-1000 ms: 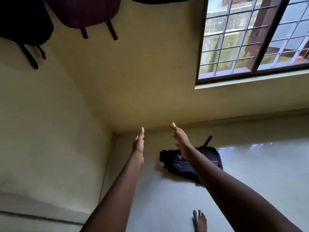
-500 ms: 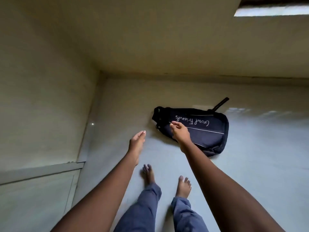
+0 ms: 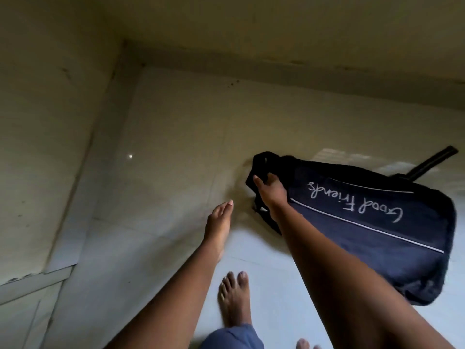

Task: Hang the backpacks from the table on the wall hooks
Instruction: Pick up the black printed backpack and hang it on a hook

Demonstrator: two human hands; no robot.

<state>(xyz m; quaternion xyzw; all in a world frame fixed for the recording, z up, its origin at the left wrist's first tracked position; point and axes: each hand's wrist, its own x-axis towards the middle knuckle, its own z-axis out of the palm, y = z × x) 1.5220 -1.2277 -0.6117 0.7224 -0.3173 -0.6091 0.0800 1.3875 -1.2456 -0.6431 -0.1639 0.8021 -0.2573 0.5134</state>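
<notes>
A dark navy backpack [image 3: 377, 230] with white "Good Friends" lettering lies on the pale floor at the right. My right hand [image 3: 270, 191] is closed around its top end, fingers curled over the dark fabric near the carry loop. To the left of the bag my left hand [image 3: 219, 225] is stretched out flat, fingers together and straight, holding nothing and not touching the bag. No wall hooks or hung bags are in view.
The floor meets a yellowish wall [image 3: 276, 34] at the top and another wall [image 3: 45, 122] at the left, forming a corner at upper left. A black strap [image 3: 430, 162] trails from the bag's far end. My bare feet [image 3: 234, 301] stand below the hands.
The view has tilted down from the window and hung bags to the floor. I have come closer to the backpack, and my right hand has gone from hovering open to gripping its top.
</notes>
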